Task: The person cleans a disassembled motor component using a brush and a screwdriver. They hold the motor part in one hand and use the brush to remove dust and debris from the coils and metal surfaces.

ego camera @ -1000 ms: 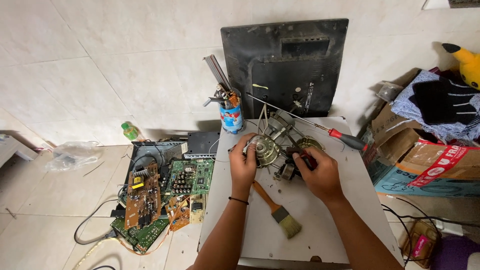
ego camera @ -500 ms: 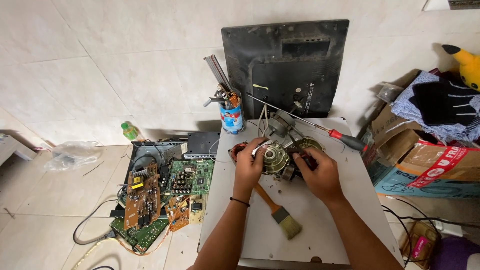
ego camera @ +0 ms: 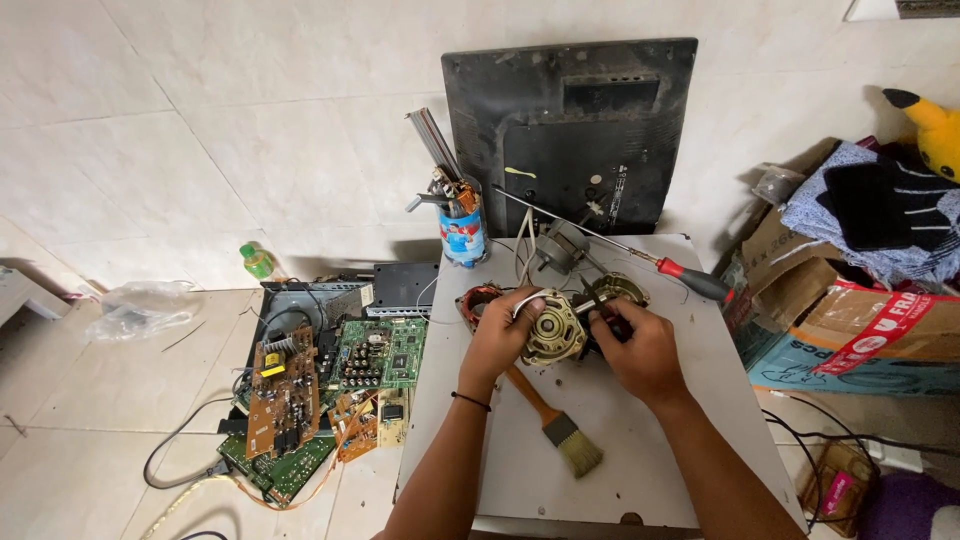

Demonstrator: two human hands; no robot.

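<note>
My left hand grips a round metal motor housing over the small white table. My right hand holds the dark part on the motor's right side. A second motor part with a shaft and a ring-shaped cover lie just behind my hands. A copper-wound stator shows behind my left fingers. A paintbrush with a wooden handle lies on the table under my left wrist.
A red-handled screwdriver lies at the table's back right. A can of tools stands at the back left, before a black monitor shell. Circuit boards and cables cover the floor at left. Cardboard boxes stand at right.
The motor housing has come toward me and turned in my hands. My left hand shifted down and right with it; my right hand stays on its right side.
</note>
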